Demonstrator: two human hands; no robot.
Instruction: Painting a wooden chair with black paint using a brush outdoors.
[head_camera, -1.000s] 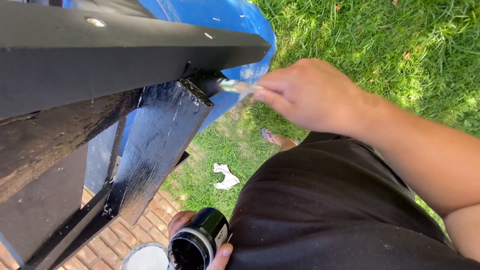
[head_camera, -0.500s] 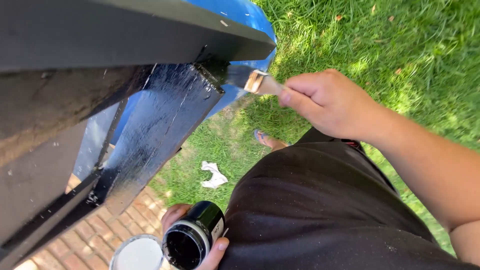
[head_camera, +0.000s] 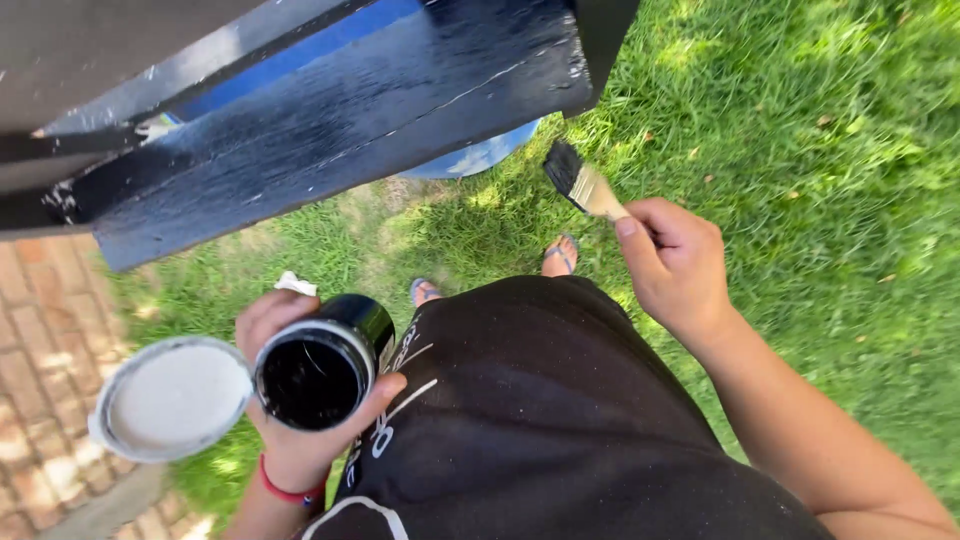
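My right hand (head_camera: 675, 262) grips paintbrush (head_camera: 583, 184), black bristles clear of black-painted board (head_camera: 340, 120), over grass (head_camera: 820, 150). My left hand (head_camera: 300, 400) wraps open black paint can (head_camera: 322, 362), pale lid (head_camera: 172, 397) just beside.

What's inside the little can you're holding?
The open can in the left hand holds glossy black paint, the same colour as the bristles of the brush in the right hand. How deep the paint goes cannot be seen, as its surface hides the bottom.

Grass and brick underfoot

Sunlit grass (head_camera: 830, 150) is carrying a crumpled white rag (head_camera: 296, 284); brick paving (head_camera: 40, 330) is bordering it.
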